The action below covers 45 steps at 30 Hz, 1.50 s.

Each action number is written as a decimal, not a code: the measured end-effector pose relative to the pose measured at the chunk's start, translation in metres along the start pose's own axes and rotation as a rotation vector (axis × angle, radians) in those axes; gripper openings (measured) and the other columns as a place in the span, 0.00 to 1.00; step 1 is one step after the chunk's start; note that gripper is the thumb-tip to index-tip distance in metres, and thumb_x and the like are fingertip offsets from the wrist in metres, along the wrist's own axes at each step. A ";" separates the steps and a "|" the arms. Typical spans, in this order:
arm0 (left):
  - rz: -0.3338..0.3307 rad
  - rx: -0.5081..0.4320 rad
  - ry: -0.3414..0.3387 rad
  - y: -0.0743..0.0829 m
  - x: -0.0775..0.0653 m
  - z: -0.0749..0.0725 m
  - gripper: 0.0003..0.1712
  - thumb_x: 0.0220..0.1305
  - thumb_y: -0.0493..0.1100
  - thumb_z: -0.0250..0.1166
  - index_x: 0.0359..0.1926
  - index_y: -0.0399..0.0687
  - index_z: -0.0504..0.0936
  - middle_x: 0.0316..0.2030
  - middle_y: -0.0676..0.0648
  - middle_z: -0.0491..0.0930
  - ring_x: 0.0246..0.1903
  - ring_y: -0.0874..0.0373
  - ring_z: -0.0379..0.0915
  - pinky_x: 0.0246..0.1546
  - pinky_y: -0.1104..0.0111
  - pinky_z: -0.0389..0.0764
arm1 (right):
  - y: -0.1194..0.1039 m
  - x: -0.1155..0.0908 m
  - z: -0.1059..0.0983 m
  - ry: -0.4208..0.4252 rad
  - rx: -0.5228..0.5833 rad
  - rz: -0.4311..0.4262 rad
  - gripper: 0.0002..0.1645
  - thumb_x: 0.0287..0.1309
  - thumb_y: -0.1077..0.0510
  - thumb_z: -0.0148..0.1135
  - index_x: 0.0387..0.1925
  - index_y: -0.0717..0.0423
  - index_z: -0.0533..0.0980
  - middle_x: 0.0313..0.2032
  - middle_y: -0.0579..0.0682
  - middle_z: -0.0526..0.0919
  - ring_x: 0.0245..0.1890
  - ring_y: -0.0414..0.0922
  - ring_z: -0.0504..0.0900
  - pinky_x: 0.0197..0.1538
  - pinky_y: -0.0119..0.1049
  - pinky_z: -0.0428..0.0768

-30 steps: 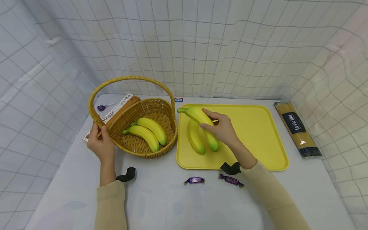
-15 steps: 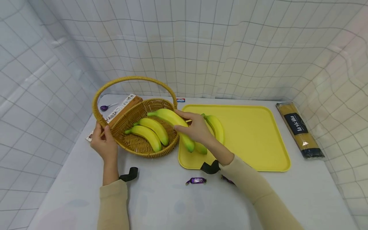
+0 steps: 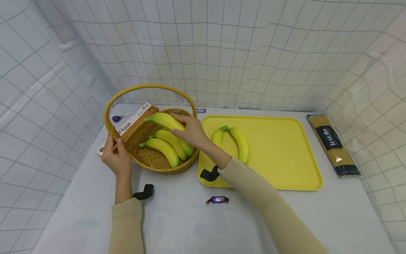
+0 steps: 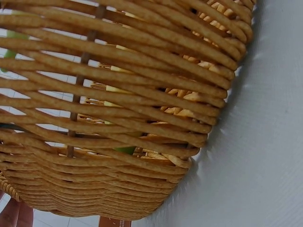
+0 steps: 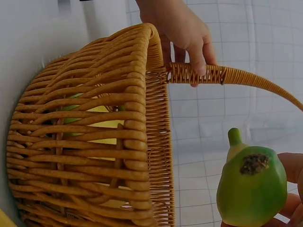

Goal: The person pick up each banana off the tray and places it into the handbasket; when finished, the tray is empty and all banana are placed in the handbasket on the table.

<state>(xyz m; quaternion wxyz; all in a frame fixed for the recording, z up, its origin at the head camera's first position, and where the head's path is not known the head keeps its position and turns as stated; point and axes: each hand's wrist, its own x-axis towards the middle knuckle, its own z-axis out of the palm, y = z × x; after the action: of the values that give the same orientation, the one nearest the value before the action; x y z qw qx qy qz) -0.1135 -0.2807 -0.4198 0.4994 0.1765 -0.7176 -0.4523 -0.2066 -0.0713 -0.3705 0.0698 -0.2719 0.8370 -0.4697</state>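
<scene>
At the basket (image 3: 166, 171), the left hand (image 3: 117, 157) grips the handle (image 3: 150, 85), right hand (image 3: 192, 130) a banana (image 3: 163, 120).

The held banana (image 3: 165, 121) moved (leftward) — from tray (image 3: 279, 151) to over basket (image 3: 165, 171).

Green-tipped bananas (image 3: 165, 120) are yellow, the left basket (image 3: 166, 171) woven golden-brown, the right tray (image 3: 279, 151) yellow, the far cloth (image 3: 222, 53) grid-lined white

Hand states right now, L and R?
Left hand: closed, gripping the basket handle near one end.
Right hand: closed, holding a banana above the basket.
</scene>
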 end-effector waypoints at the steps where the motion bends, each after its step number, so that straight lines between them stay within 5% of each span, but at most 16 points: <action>1: -0.001 -0.001 0.001 0.000 0.000 0.000 0.16 0.66 0.33 0.57 0.52 0.31 0.81 0.41 0.29 0.81 0.36 0.78 0.70 0.33 0.86 0.68 | 0.000 0.004 0.002 -0.006 -0.004 0.010 0.35 0.61 0.54 0.64 0.69 0.47 0.67 0.66 0.49 0.73 0.57 0.46 0.78 0.45 0.31 0.79; 15: -0.015 0.027 -0.020 0.000 0.000 0.001 0.17 0.67 0.32 0.56 0.54 0.30 0.80 0.38 0.29 0.80 0.35 0.78 0.69 0.34 0.87 0.68 | 0.023 0.033 0.025 -0.045 0.044 0.129 0.35 0.64 0.56 0.62 0.71 0.52 0.64 0.69 0.49 0.69 0.65 0.48 0.71 0.62 0.40 0.74; 24: -0.023 0.023 -0.017 0.001 -0.001 0.001 0.18 0.67 0.33 0.57 0.56 0.33 0.79 0.38 0.32 0.80 0.35 0.78 0.69 0.34 0.87 0.69 | 0.037 0.039 0.036 -0.047 0.066 0.212 0.34 0.64 0.60 0.61 0.71 0.51 0.64 0.68 0.51 0.70 0.59 0.49 0.77 0.50 0.37 0.80; 27: -0.024 0.022 -0.020 0.001 -0.001 0.001 0.18 0.67 0.33 0.57 0.56 0.32 0.80 0.37 0.32 0.80 0.35 0.78 0.69 0.33 0.87 0.68 | 0.040 0.039 0.039 -0.054 0.066 0.233 0.34 0.65 0.61 0.59 0.71 0.50 0.64 0.69 0.51 0.69 0.43 0.48 0.81 0.39 0.32 0.77; 31: -0.019 0.023 -0.030 -0.005 0.000 0.001 0.18 0.68 0.34 0.57 0.56 0.33 0.80 0.38 0.32 0.81 0.35 0.77 0.70 0.33 0.87 0.69 | 0.041 0.040 0.041 -0.056 0.086 0.248 0.34 0.65 0.63 0.58 0.71 0.51 0.63 0.70 0.52 0.68 0.26 0.45 0.73 0.29 0.31 0.70; 38: 0.004 0.013 -0.026 0.001 0.001 0.001 0.17 0.67 0.32 0.57 0.55 0.31 0.80 0.39 0.28 0.81 0.35 0.79 0.69 0.33 0.87 0.68 | 0.044 0.044 0.047 -0.042 0.039 0.278 0.33 0.65 0.62 0.58 0.71 0.49 0.64 0.69 0.51 0.68 0.57 0.47 0.77 0.33 0.29 0.72; 45: 0.005 0.027 -0.022 0.005 0.002 -0.002 0.17 0.67 0.32 0.57 0.55 0.31 0.80 0.39 0.28 0.81 0.35 0.78 0.69 0.33 0.87 0.68 | 0.044 0.046 0.052 -0.047 -0.018 0.271 0.33 0.66 0.61 0.57 0.71 0.49 0.64 0.70 0.51 0.67 0.63 0.49 0.73 0.40 0.33 0.77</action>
<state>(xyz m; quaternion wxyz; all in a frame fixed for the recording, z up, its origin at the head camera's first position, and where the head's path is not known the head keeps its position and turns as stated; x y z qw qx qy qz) -0.1114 -0.2805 -0.4149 0.4901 0.1765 -0.7295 -0.4433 -0.2433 -0.1165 -0.4287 0.1495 -0.1681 0.8684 -0.4419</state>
